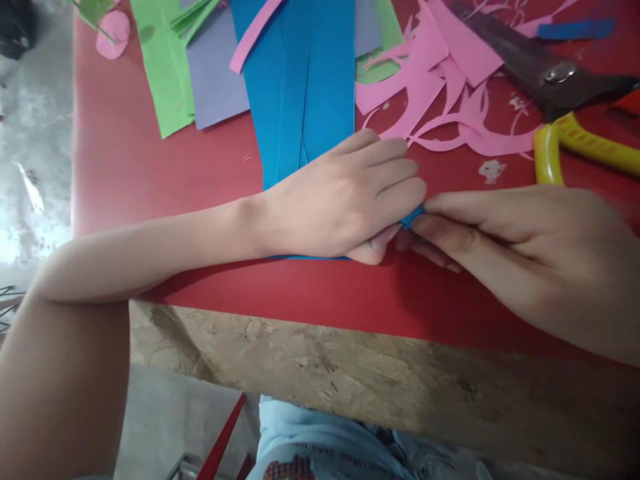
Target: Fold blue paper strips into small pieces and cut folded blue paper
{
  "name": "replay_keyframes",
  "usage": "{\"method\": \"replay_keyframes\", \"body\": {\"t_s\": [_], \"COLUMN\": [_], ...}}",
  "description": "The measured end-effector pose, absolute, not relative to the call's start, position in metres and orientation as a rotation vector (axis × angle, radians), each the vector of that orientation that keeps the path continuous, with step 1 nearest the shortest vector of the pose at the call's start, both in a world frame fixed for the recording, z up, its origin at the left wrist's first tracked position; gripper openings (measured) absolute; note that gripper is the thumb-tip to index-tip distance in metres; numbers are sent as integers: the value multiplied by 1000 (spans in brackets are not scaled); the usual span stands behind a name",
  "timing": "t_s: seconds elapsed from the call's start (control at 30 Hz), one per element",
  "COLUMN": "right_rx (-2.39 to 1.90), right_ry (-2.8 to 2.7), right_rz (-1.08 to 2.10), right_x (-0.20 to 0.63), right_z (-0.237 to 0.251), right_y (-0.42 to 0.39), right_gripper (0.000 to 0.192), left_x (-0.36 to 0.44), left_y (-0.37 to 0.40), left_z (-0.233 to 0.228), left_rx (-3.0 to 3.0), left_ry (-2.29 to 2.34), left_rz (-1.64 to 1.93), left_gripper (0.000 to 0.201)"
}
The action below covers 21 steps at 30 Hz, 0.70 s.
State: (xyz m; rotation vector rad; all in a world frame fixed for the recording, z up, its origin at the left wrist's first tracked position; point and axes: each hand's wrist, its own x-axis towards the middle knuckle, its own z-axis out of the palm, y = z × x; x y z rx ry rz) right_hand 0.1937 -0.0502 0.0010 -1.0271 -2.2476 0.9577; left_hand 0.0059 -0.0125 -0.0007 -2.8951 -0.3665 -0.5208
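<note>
Blue paper (300, 87) lies under my left grip (345, 203); its corner is pinched tight in my right grip (505, 247).

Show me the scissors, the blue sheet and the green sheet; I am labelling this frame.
scissors (555, 75), head view, on the pivot screw.
blue sheet (300, 87), head view, on its middle.
green sheet (163, 67), head view, on its middle.

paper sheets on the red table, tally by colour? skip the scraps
Blue sheet: 1, flat under the left hand, its corner pinched by both hands, right hand
Green sheet: 1
Purple sheet: 1
Pink sheet: 1, partly under the scissors
Total: 4
</note>
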Motion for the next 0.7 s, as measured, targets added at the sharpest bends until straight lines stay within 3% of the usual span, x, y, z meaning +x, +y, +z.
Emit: {"method": "replay_keyframes", "body": {"t_s": [0.33, 0.7], "right_rx": [-984, -1029], "right_ry": [-2260, -2082], "right_rz": [918, 1175], "right_x": [193, 194], "right_z": [4, 8], "right_y": [-50, -45], "right_gripper": [35, 38], "left_x": [6, 4], "left_y": [-13, -16], "left_z": [-6, -1], "left_rx": [-2898, -3055], "left_ry": [-451, -605], "left_rz": [-517, -421], "left_gripper": [30, 35]}}
